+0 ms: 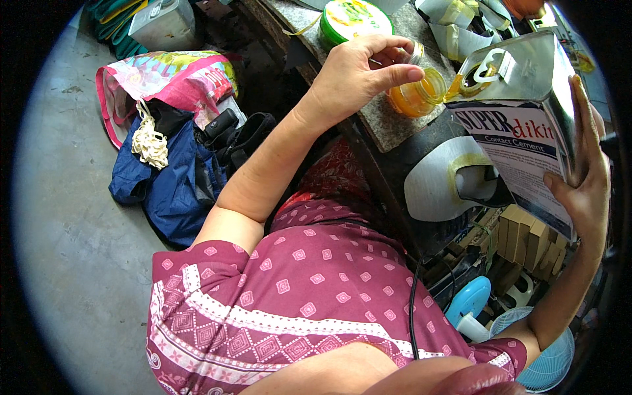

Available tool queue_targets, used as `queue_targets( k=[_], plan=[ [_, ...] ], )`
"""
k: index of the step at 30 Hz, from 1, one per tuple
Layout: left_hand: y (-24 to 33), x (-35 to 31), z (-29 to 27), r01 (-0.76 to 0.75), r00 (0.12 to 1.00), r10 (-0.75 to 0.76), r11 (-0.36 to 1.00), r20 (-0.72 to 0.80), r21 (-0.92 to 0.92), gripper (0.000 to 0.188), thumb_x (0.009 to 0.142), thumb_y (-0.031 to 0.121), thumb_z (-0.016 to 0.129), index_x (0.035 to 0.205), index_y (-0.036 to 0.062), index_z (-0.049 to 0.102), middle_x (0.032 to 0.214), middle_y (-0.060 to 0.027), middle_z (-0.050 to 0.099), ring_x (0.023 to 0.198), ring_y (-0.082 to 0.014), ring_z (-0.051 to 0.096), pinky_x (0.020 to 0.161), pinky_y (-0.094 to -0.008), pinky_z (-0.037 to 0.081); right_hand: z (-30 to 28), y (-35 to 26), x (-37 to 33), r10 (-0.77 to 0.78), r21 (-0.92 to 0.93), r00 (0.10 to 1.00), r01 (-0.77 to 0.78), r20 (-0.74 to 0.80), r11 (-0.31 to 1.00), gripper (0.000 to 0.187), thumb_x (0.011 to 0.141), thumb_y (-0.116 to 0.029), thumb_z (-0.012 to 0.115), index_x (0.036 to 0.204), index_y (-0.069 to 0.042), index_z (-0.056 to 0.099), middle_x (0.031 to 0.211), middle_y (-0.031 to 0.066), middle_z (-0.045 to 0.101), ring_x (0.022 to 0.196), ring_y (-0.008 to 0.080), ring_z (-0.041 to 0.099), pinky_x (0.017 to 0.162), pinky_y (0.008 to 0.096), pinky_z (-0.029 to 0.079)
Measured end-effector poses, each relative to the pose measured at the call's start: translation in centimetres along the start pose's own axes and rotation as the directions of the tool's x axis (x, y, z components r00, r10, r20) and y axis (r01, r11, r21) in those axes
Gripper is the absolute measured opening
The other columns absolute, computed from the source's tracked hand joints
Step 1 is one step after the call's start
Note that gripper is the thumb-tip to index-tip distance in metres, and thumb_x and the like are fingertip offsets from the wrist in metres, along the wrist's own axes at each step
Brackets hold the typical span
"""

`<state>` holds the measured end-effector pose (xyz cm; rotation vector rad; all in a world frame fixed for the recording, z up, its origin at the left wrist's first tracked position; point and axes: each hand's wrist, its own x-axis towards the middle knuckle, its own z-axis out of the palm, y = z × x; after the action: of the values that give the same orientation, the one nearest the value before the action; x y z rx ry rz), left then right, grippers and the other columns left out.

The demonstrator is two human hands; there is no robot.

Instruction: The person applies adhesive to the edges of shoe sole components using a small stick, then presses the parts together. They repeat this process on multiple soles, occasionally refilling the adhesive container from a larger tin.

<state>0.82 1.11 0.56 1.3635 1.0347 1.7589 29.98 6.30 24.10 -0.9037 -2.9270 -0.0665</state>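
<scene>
My right hand (584, 181) supports a large rectangular metal can (526, 125) of contact cement, its palm and fingers along the side and its thumb on the label. The can is tilted, and amber cement (453, 89) runs from its top opening toward a small clear jar (411, 100). That jar stands on the worktop edge with amber liquid inside. Just above it is my left hand (365, 74), fingers curled and thumb stretched over the jar. A small round clear-and-grey lid (416, 52) shows at its fingertips, seemingly held there.
A green-rimmed round tub (355, 21) sits behind my left hand on the stone worktop (395, 131). Grey curved pieces with yellowish glue edges (451, 178) lie near the jar and at the back. Bags (171, 178) rest on the left; a blue fan (471, 306) stands low on the right.
</scene>
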Motion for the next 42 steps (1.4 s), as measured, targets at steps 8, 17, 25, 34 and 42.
queue_targets(
  k=[8,17,25,34,42],
  plan=[
    [-0.5,0.0,0.1,-0.012,1.0,0.011,0.998,0.023,0.063,0.056,0.083,0.045,0.078,0.118,0.0018,0.068,0.1,-0.0105,0.071,0.089,-0.0169,0.067,0.081,-0.0296,0.055,-0.8,0.4,1.4,-0.086,-0.024,0.995,0.088,0.049,0.996,0.108,0.056,-0.011,0.068,0.156,-0.016,0.029,0.161,0.0127,0.028,0.149,0.0319,0.026,0.12,0.0506,0.031],
    [-0.6,-0.1,0.0,0.031,0.999,-0.032,0.998,0.019,0.061,0.059,0.084,0.045,0.078,0.12,-0.0003,0.067,0.105,-0.0133,0.072,0.093,-0.02,0.069,0.084,-0.0315,0.055,-0.9,1.1,1.8,-0.055,-0.036,0.992,0.06,0.117,0.998,0.109,0.058,-0.021,0.07,0.157,-0.018,0.027,0.163,0.0115,0.023,0.152,0.0317,0.018,0.122,0.0523,0.027],
    [-0.6,-0.1,-0.2,0.004,1.0,-0.005,0.995,0.014,0.098,0.062,0.085,0.046,0.076,0.122,-0.002,0.066,0.105,-0.0154,0.072,0.093,-0.0213,0.069,0.084,-0.032,0.055,-0.7,1.8,1.6,-0.05,-0.049,0.993,0.055,0.109,0.997,0.108,0.058,-0.018,0.067,0.158,-0.017,0.026,0.164,0.0115,0.023,0.152,0.0315,0.018,0.123,0.0534,0.023],
    [-0.5,0.0,0.0,0.017,1.0,-0.018,0.996,0.014,0.093,0.061,0.085,0.046,0.076,0.122,-0.0022,0.066,0.104,-0.0168,0.072,0.095,-0.0223,0.07,0.085,-0.0322,0.055,-0.7,1.8,1.6,-0.043,-0.099,0.994,0.053,0.099,0.994,0.109,0.056,-0.012,0.065,0.157,-0.015,0.026,0.163,0.011,0.023,0.152,0.0299,0.018,0.122,0.0531,0.024],
    [-0.8,0.0,0.2,0.005,1.0,-0.007,0.996,0.022,0.089,0.062,0.086,0.046,0.075,0.123,-0.0029,0.065,0.106,-0.0176,0.071,0.096,-0.023,0.07,0.085,-0.0329,0.055,-2.0,1.5,-0.3,0.605,-0.258,0.767,-0.553,0.212,0.792,0.077,0.07,-0.018,0.076,0.135,0.01,0.044,0.131,0.0272,0.053,0.103,0.0287,0.066,0.091,0.0401,0.054]
  ],
)
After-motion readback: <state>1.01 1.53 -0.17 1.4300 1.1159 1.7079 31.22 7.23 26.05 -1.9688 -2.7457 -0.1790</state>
